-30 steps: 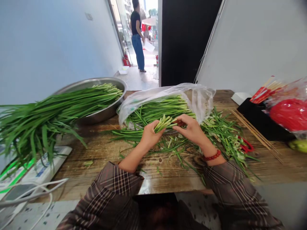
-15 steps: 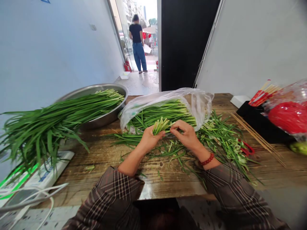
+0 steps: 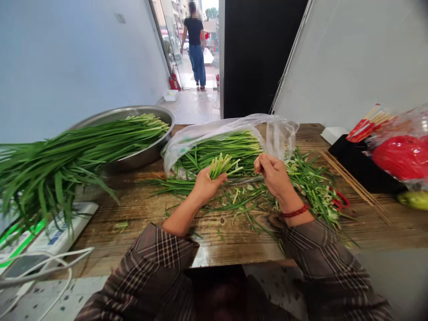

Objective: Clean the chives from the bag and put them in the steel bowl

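Note:
My left hand (image 3: 204, 183) is wrapped round a small bunch of green stalks (image 3: 221, 166), their pale cut ends pointing up and right. To its right, my right hand (image 3: 272, 173) is raised with fingers pinched together; whatever they may hold is too small to make out. Behind both hands lies a clear plastic bag (image 3: 174, 149) with more long green stalks (image 3: 230, 147) in it. Loose leaves and trimmings (image 3: 314, 189) are heaped right of my right hand, and some are scattered below the bag.
A steel basin (image 3: 169, 120) heaped with long green leaves stands at the left, above a white scale (image 3: 76, 223) and cables. At the right are thin sticks (image 3: 354, 185), red scissors handles (image 3: 341, 200) and a black box (image 3: 361, 167). A person (image 3: 196, 44) is in the doorway.
My right hand has moved right, away from the bunch, with its fingers still pinched. The bunch remains in my left hand. The view has shifted slightly, and the person in the doorway has changed stance.

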`<state>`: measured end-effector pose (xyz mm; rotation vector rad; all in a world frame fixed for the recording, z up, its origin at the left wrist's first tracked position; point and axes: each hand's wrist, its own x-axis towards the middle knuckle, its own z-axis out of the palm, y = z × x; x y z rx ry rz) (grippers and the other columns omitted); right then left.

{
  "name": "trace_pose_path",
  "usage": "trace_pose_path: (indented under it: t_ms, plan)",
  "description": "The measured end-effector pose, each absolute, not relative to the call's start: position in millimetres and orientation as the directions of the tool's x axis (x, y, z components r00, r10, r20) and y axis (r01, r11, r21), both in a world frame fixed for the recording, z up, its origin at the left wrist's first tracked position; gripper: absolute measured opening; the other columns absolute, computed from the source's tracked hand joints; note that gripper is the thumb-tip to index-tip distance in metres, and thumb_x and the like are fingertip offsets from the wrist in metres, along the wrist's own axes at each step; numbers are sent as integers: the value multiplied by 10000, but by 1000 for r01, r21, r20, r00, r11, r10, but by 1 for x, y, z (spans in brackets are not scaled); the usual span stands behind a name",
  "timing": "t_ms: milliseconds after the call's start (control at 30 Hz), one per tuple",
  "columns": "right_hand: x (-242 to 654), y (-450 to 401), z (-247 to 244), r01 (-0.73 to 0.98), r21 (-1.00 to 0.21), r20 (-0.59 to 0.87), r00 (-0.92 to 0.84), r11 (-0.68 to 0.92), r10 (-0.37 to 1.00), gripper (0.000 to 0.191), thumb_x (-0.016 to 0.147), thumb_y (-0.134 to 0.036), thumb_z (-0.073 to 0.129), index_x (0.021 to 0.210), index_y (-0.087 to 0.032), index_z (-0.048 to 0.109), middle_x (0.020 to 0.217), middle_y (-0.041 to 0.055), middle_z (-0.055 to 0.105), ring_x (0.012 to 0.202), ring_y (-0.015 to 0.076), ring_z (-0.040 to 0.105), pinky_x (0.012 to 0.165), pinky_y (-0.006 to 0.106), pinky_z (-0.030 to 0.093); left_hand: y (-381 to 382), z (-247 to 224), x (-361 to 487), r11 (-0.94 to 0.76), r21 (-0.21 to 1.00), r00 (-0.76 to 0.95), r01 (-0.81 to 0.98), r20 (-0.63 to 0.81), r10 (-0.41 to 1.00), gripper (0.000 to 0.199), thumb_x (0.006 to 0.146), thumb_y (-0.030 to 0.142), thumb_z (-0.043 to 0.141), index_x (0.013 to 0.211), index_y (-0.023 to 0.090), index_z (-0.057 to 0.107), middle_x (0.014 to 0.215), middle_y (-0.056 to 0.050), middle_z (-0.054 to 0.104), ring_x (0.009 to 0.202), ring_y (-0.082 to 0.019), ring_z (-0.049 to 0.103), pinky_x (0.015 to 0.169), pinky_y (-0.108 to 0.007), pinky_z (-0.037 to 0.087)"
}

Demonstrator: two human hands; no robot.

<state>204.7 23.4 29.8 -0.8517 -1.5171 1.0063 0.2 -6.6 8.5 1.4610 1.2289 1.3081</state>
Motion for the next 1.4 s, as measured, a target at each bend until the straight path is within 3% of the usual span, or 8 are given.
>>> trace_pose_path:
  t_ms: [100,200,367,633,767,933,1100,1400]
  plan:
    - [207,22,33,220,-868,341,-385,444,858,312,872,-363,564,615,-187,555,618,-12,510,605,115,452,597,262,368,-7,9,0,-219,964,-14,153,224,974,142,765,247,657,673,156,597,609,0,611,532,-108,519,546,-230,424]
    - [203,22,29,273,-844,300,-473,462,828,111,768,-272,663,797,-186,599,768,-5,579,665,116,500,634,259,406,-8,10,0,-230,960,-16,160,236,972,150,766,257,659,671,155,605,601,2,610,534,-111,526,554,-230,432]
    - [195,23,18,194,-889,325,-370,414,870,222,761,-316,691,923,-193,602,755,-17,569,663,118,509,620,255,405,-8,9,-1,-239,952,-4,192,245,970,148,767,265,659,682,152,615,625,-7,628,553,-121,543,565,-232,440]
    - [185,21,12,199,-890,363,-238,411,901,167,784,-341,660,831,-181,654,679,-10,598,603,121,502,569,253,388,-11,12,-2,-330,848,100,414,318,943,77,790,209,609,757,163,661,760,-20,683,728,-164,606,738,-276,459]
    - [184,19,14,212,-869,401,-230,448,887,217,786,-293,657,973,-190,621,824,17,651,703,144,586,659,275,468,-11,10,-3,-318,786,118,530,303,946,73,801,208,604,774,164,656,736,-4,667,708,-159,588,698,-261,437]
    - [188,18,21,303,-686,583,-316,662,749,56,848,-251,619,887,-210,622,850,27,651,790,165,605,735,298,477,-11,7,-4,-311,764,171,565,260,950,70,789,190,608,840,165,650,736,13,653,696,-150,571,670,-245,419]
    - [190,20,17,397,-537,646,-374,744,666,108,921,-265,536,869,-206,609,820,42,634,807,183,591,743,315,450,-12,9,-5,-311,773,189,553,247,950,66,809,218,589,793,162,620,692,14,628,662,-144,551,633,-237,400]
    - [189,19,19,349,-695,594,-213,628,776,161,924,-291,489,886,-209,621,820,41,650,794,182,603,746,308,467,-13,9,-5,-322,754,188,573,262,947,138,833,236,575,715,165,590,647,22,601,621,-132,537,605,-235,380]
